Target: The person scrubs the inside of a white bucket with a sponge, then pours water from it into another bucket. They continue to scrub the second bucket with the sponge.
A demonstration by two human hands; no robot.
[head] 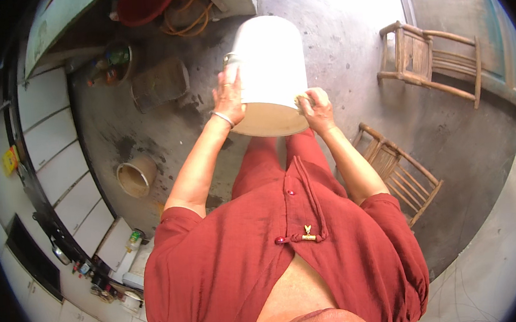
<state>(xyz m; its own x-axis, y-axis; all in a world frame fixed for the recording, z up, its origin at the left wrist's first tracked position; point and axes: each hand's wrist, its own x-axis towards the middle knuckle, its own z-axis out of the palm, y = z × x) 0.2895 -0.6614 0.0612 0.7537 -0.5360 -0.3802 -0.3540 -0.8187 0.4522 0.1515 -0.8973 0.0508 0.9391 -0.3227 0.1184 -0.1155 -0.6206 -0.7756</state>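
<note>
A large white cylindrical container (272, 61), like a bucket or lampshade-shaped tub, is held up in front of me, its tan end face towards me. My left hand (230, 98) presses flat against its left side, fingers extended, a bracelet on the wrist. A small metallic fitting shows on the container's side just above those fingertips. My right hand (318, 109) is at the container's lower right edge, closed on a crumpled yellowish cloth or sponge (301, 102) that touches the rim. Whether that hand also grips the rim is hidden.
Two wooden chairs (417, 58) stand to the right. On the floor to the left are a small bucket (133, 177), a basket-like container (160, 84) and a bin with bottles (119, 63). A red basin (146, 5) and orange hose (190, 26) lie at the top. Cabinets (68, 174) line the left.
</note>
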